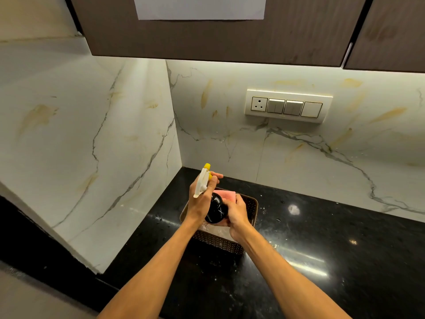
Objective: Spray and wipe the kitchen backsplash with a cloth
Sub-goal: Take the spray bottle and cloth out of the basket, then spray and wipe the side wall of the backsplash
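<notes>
- Backsplash point(80, 134): glossy, hard marble-look slabs with grey veins and yellowish streaks. They rose left of and behind the basket point(220, 245) and met in a corner.
- Left hand point(200, 203): your fingers were curled round the spray bottle's neck, above the basket's left rim.
- Spray bottle point(216, 209): you held it over the basket. It had a rounded, shiny black body, a white trigger head and a yellow nozzle. Judged rigid, fairly light and probably slick, so best held at the neck.
- Cloth point(224, 195): pink and folded, it lay in the basket's far end. Judged soft, limp and light, so pinch it at a bunched edge.
- Right hand point(236, 215): your fingers wrapped the bottle's body, over the basket's right side.
- Basket: brown, rectangular, with woven-textured walls.
- Countertop point(322, 226): black, speckled and polished, it lay under the basket.
- Switch plate point(288, 106): cream plastic, on the wall above and right of the basket. Judged at risk from spray.
</notes>
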